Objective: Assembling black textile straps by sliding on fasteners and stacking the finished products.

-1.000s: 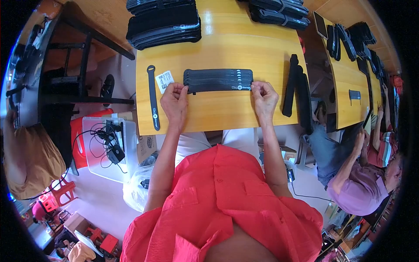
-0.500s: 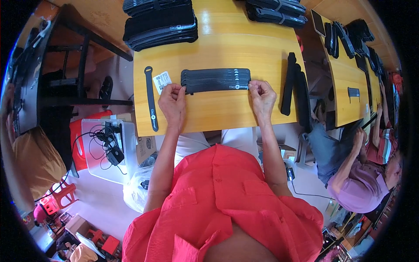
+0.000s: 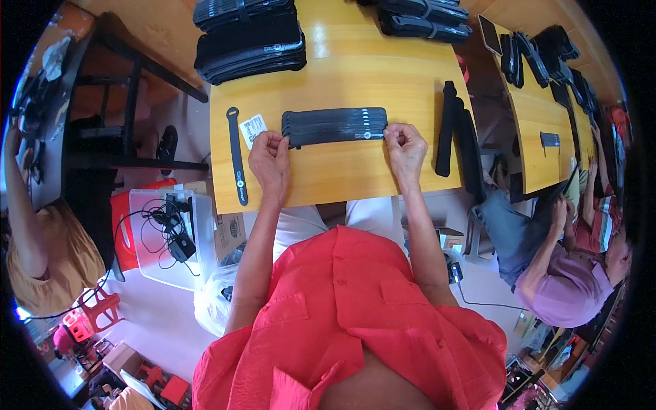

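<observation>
A fanned row of black hook-and-loop straps [image 3: 333, 121] lies on the table in front of me, each overlapping the one beyond it. My left hand [image 3: 270, 161] is closed in a pinch at the left end of the nearest strap. At its other end, beside pale printing, my right hand [image 3: 408, 152] pinches the strap between thumb and fingers. The fingertips partly hide both ends. Left of my left hand lie a white printed label [image 3: 254, 125] and a single black strap [image 3: 237, 156] with a looped head.
Stacks of black straps stand at the far left [image 3: 251, 46] and far right [image 3: 424, 27] of the yellow table [image 3: 335, 174]. Long black strips [image 3: 446, 130] lie along its right edge. A clear bin of cables [image 3: 171, 236] sits at lower left. People work at both sides.
Both hands keep their pinch on the strap's ends, with only a slight shift in the view. At the far left, another person's arm has moved.
</observation>
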Motion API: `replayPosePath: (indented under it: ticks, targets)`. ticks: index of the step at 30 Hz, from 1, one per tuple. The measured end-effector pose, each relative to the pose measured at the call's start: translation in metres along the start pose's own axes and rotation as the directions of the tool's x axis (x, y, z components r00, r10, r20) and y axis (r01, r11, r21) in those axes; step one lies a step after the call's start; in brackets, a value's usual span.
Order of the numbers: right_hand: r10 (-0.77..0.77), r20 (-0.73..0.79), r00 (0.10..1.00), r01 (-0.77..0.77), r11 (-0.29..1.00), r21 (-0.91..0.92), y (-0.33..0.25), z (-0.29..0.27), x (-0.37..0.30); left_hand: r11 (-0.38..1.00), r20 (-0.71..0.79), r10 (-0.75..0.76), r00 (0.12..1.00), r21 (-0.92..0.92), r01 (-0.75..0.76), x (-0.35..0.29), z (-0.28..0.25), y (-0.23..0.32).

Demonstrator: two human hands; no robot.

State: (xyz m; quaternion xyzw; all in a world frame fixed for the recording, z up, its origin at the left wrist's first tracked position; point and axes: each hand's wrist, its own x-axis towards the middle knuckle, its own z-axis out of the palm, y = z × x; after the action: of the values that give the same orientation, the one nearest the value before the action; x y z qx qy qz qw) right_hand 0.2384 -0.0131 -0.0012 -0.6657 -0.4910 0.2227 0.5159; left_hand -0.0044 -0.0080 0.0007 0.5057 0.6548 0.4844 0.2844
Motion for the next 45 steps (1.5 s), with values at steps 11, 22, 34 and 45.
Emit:
replayPosePath:
  ticks: [11,22,34,45]
  targets:
    - [-0.125,-0.009,0.992,0.124,0.990,-0.074,-0.005,-0.002,-0.002,0.996,-0.046,0.077,0.996,0.037,-0.076,0.004,0.003,-0.011]
    - [-0.319,0.096,0.943,0.333,0.904,-0.269,-0.027,-0.009,-0.021,0.972,0.005,0.188,0.982,0.145,-0.187,-0.008,-0.012,0.030]
    - [-0.296,0.540,0.788,0.591,0.612,-0.525,-0.027,0.027,-0.032,0.542,0.570,0.427,0.702,0.461,-0.703,-0.012,0.030,0.018]
    - [-0.176,0.453,0.874,0.454,0.627,-0.633,-0.011,0.002,-0.025,0.595,0.324,0.293,0.900,0.675,-0.437,-0.017,0.010,0.014]
